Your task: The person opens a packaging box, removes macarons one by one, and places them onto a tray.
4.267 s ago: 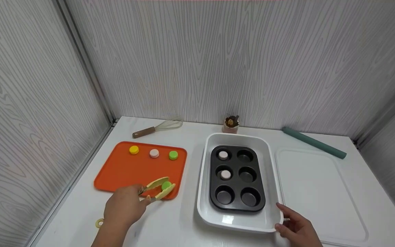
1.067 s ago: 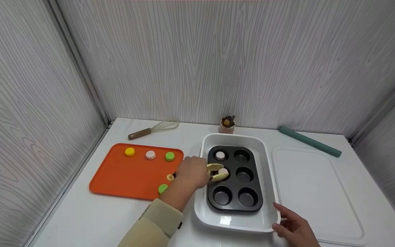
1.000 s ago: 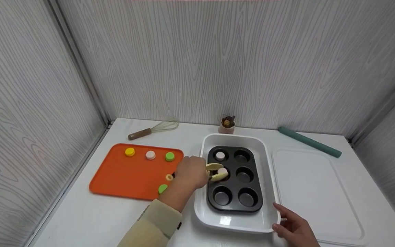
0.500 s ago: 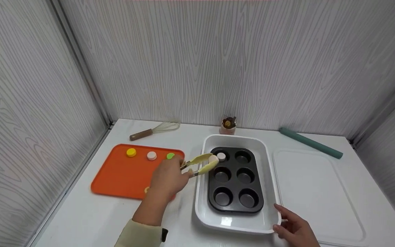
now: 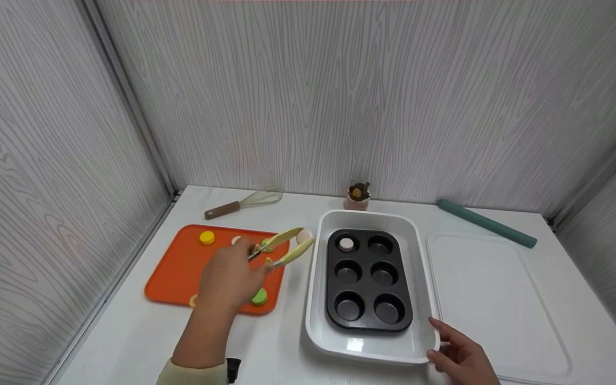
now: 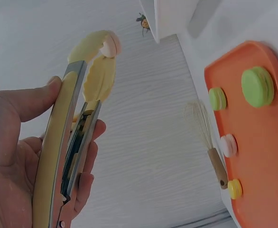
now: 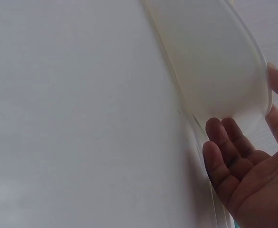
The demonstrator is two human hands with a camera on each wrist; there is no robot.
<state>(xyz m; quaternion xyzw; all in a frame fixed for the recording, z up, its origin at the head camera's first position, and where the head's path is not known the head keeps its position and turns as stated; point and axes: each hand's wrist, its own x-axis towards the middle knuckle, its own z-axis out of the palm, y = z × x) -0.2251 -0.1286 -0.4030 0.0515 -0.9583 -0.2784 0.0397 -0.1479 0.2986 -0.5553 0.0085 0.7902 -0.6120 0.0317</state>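
My left hand (image 5: 230, 275) grips yellow-tipped tongs (image 5: 295, 253), which hold a pale pink macaron (image 5: 304, 236) above the gap between the orange tray (image 5: 179, 272) and the white tub. In the left wrist view the macaron (image 6: 111, 44) sits at the tong tips. A black muffin tin (image 5: 366, 286) lies in the white tub (image 5: 329, 345); one pale macaron (image 5: 346, 244) stands in its back-left cup. My right hand (image 5: 460, 350) holds the tub's near right corner by thumb and fingers. On the orange tray are a yellow macaron (image 5: 207, 238), a pink one (image 6: 228, 145) and two green ones (image 6: 258, 87).
A whisk (image 5: 244, 203) lies behind the orange tray. Behind the tub stands a small pot with a dark decoration (image 5: 358, 196). To the right are a green rolling pin (image 5: 487, 223) and a flat white board (image 5: 500, 305). Wood-grain walls close in the table.
The tongs have lifted the pale pink macaron out of the tin's middle-left cup and carried it left, out of the tub. My right hand has stayed at the tub's corner.
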